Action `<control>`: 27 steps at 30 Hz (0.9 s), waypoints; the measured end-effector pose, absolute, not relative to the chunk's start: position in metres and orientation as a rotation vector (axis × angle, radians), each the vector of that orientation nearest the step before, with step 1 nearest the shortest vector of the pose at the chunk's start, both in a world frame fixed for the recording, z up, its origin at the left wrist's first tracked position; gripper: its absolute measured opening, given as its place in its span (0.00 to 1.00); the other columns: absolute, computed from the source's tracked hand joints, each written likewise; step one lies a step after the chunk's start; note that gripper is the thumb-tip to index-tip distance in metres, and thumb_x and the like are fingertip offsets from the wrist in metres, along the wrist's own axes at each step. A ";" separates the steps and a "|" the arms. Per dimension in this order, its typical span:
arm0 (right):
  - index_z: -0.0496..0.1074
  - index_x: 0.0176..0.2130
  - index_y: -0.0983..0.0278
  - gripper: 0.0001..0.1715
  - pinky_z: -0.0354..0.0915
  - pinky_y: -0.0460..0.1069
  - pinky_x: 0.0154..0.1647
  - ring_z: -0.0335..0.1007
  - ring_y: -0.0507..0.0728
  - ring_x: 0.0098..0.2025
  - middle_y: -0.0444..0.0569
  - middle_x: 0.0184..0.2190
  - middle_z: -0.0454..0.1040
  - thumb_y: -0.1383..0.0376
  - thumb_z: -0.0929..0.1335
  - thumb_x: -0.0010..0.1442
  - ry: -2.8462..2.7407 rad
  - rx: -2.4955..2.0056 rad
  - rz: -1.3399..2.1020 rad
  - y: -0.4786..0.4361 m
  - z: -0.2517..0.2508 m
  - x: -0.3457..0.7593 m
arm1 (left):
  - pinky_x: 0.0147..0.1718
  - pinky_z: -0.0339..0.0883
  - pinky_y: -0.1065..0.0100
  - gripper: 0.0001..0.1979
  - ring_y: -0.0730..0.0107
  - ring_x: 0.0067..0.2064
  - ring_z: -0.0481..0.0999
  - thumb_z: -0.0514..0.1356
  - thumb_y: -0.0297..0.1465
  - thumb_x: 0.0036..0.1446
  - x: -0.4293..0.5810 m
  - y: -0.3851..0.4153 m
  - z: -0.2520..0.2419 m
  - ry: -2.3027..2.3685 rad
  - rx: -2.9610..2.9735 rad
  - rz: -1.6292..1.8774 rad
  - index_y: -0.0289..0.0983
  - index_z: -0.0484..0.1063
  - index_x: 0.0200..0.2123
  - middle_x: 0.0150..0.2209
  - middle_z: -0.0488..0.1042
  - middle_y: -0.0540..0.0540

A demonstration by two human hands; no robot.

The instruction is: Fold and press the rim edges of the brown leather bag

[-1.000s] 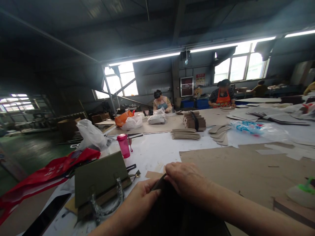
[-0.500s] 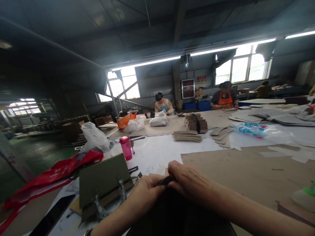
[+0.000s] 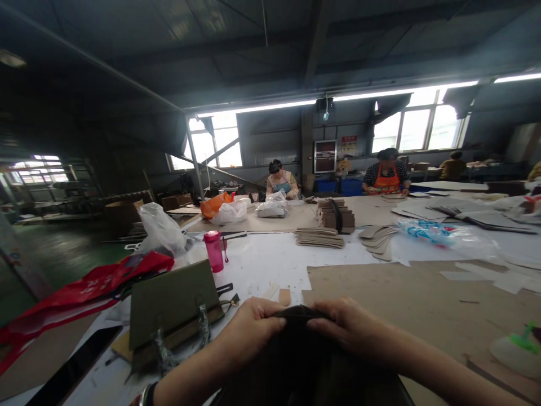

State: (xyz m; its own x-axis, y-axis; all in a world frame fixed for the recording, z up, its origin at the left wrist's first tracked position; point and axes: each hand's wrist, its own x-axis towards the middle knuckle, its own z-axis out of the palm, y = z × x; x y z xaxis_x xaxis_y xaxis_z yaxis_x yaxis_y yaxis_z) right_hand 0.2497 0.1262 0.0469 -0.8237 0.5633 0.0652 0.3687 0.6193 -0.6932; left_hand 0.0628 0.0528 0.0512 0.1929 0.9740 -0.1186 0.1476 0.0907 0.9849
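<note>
A dark bag-like piece [image 3: 304, 361] fills the bottom middle, close to my body; its lower part is too dark to make out. My left hand [image 3: 258, 322] pinches its upper edge from the left, thumb on top. On the right, my right hand [image 3: 344, 322] grips the same edge, with a short stretch of rim showing between the two hands. Left of my left arm stands an olive-green bag [image 3: 173, 304] with plastic-wrapped handles [image 3: 204, 327].
A pink bottle [image 3: 213, 251], a red bag [image 3: 97, 287] and a dark flat slab [image 3: 76, 366] lie to the left. Stacked brown pieces [image 3: 319, 237] sit ahead; a green-topped container [image 3: 518, 352] is at right. Two co-workers [image 3: 282, 181] sit across the table.
My hands have moved apart along the dark edge, and my right hand has lowered and shifted right. More of the rim shows between them. The view has tilted slightly.
</note>
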 end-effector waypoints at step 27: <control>0.70 0.33 0.64 0.10 0.55 0.42 0.26 0.59 0.50 0.25 0.43 0.24 0.67 0.64 0.61 0.54 -2.590 -0.726 1.022 0.134 0.048 0.223 | 0.29 0.57 0.73 0.11 0.73 0.30 0.65 0.53 0.31 0.49 0.052 0.047 0.048 1.292 1.474 0.854 0.31 0.72 0.31 0.28 0.70 0.48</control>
State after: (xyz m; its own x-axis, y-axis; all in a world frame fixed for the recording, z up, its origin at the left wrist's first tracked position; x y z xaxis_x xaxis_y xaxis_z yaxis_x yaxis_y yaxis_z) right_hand 0.2226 0.1343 0.0477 -0.8404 0.5388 0.0586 0.3536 0.6270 -0.6941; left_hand 0.0519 0.0468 0.0477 0.1937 0.9773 -0.0863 0.3033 0.0240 0.9526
